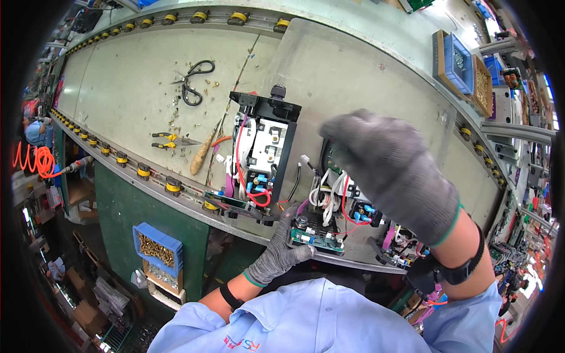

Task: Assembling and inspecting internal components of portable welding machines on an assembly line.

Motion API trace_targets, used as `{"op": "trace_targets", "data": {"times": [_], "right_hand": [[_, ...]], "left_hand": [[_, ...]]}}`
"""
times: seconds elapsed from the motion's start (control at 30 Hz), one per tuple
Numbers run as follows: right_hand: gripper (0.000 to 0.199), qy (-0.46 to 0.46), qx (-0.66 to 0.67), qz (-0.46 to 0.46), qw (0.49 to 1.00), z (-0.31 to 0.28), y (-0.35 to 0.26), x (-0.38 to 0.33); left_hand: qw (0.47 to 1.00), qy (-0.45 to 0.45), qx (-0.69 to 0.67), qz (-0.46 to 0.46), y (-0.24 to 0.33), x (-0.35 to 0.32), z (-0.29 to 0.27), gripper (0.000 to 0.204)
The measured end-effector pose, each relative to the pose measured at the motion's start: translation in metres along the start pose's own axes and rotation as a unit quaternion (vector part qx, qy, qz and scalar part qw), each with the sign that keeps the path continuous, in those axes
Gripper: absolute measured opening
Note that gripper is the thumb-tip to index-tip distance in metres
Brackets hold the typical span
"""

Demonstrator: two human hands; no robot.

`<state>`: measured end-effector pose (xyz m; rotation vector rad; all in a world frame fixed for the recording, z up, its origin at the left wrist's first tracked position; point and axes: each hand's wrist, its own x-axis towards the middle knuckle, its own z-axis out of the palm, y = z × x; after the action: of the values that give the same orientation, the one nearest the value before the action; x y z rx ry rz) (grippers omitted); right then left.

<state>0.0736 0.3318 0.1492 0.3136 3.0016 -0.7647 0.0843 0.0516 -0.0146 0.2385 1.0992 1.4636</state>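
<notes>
Head view: coloured lettering [252,346] marks the shirt [329,317] below gloved hands [400,176].

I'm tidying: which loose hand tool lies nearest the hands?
The tapered, tan-handled pointed tool; the yellow-and-black pliers and black-looped scissors lie farther away.

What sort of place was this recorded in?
Probably a factory's electronics assembly line: a long bench edged with yellow rollers, part-built electronic units, and a blue bin of brass-coloured parts.
</notes>
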Motion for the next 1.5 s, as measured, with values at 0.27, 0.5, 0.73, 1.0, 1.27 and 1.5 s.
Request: {"op": "trace_targets", "data": {"times": [0.27,0.5,0.73,1.0,1.27,1.5], "right_hand": [[0.012,-0.023,0.197,0.172,0.965,0.001,-0.014,-0.122],[0.023,-0.21,0.141,0.37,0.894,0.107,-0.012,-0.179],[0.022,-0.247,0.06,0.328,0.91,0.116,0.002,-0.174],[0.025,-0.277,-0.019,0.306,0.911,0.099,0.02,-0.173],[0.026,-0.136,0.285,0.4,0.86,0.061,0.028,-0.198],[0.027,-0.08,0.331,0.314,0.886,0.034,0.012,-0.206]], "left_hand": [[1.0,-0.003,0.0,-0.014,0.01,-0.003,0.001,0.105],[0.996,0.06,0.005,-0.062,0.011,-0.008,0.004,0.106],[0.997,0.041,0.0,-0.061,0.014,-0.009,0.002,0.106],[0.999,0.02,-0.025,-0.031,0.008,-0.005,0.001,0.107],[0.999,0.03,-0.007,-0.035,0.011,-0.006,0.003,0.107],[0.998,0.031,0.015,-0.055,0.016,-0.007,0.006,0.113]]}}
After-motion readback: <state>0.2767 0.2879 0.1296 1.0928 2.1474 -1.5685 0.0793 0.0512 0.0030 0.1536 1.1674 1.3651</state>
